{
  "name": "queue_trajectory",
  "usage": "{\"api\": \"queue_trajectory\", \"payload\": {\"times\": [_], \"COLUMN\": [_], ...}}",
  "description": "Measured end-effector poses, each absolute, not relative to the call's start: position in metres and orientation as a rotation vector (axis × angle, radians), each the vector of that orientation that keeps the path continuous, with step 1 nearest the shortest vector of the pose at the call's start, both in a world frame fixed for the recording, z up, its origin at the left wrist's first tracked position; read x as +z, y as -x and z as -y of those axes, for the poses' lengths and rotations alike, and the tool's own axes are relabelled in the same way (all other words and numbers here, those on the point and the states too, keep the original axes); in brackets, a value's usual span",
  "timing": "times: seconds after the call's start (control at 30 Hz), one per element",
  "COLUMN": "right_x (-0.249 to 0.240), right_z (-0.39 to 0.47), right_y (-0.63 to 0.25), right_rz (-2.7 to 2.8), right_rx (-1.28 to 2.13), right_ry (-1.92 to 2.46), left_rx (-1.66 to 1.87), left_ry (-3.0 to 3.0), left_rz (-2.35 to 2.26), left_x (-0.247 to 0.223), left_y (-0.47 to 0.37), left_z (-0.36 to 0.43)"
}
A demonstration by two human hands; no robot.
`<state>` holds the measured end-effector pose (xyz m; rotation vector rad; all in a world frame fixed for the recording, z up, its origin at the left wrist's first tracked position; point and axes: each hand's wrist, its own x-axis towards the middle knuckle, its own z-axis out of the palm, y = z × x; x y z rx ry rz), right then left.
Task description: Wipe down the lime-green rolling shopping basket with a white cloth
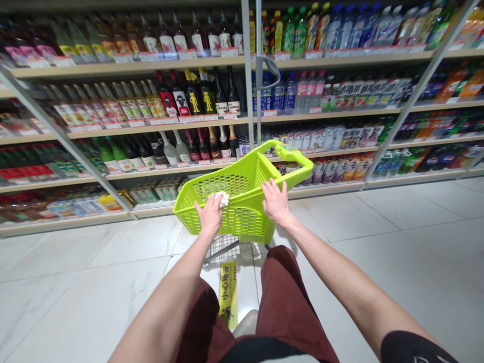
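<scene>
A lime-green shopping cart (247, 222) stands sideways in front of the shelves, its handle at the right. My left hand (212, 216) is at the cart's near rim, its fingers closed on a crumpled white cloth (223, 199), with the thumb out to the left. Farther right along the same rim rests my right hand (276, 201), its fingers lying over the edge near the handle end. Both palms are hidden. The visible part of the basket's inside shows only perforated green walls.
Shelves (212, 122) of bottles and cartons run across the view behind the cart. A grey pole with a hook (267, 73) rises before them. On the tiled floor lies a yellow warning strip (228, 292), between the person's legs and the cart.
</scene>
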<state>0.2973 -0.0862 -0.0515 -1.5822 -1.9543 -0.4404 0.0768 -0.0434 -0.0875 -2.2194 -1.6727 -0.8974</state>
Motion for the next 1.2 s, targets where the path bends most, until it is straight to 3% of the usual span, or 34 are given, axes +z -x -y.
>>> {"api": "queue_trajectory", "payload": {"times": [0.13, 0.37, 0.57, 0.73, 0.87, 1.0, 1.1, 1.2], "right_x": [-0.055, -0.057, -0.055, -0.050, -0.052, -0.055, -0.051, -0.042], "right_z": [0.085, 0.083, 0.085, 0.088, 0.096, 0.105, 0.108, 0.108], "right_y": [-0.295, -0.277, -0.253, -0.248, -0.265, -0.275, -0.286, -0.317], "right_rz": [1.957, 1.969, 1.520, 1.092, 1.124, 1.336, 1.459, 1.577], "right_rx": [-0.424, -0.273, 0.478, 0.871, 0.868, 0.754, 0.390, -0.165], "right_ry": [1.575, 1.456, 1.192, 0.920, 0.950, 1.000, 1.129, 1.235], "left_rx": [-0.927, -0.993, -1.393, -1.390, -1.510, -1.916, -2.039, -1.865], "left_ry": [2.139, 2.446, 2.384, 2.560, 2.741, 2.692, 2.748, 2.849], "left_rz": [1.772, 1.528, 1.624, 1.451, 1.455, 1.629, 1.561, 1.562], "left_x": [-0.091, -0.077, -0.067, -0.061, -0.061, -0.064, -0.069, -0.081], "left_y": [-0.070, -0.135, -0.145, -0.157, -0.167, -0.182, -0.190, -0.185], "left_z": [0.041, 0.053, 0.072, 0.091, 0.096, 0.096, 0.096, 0.096]}}
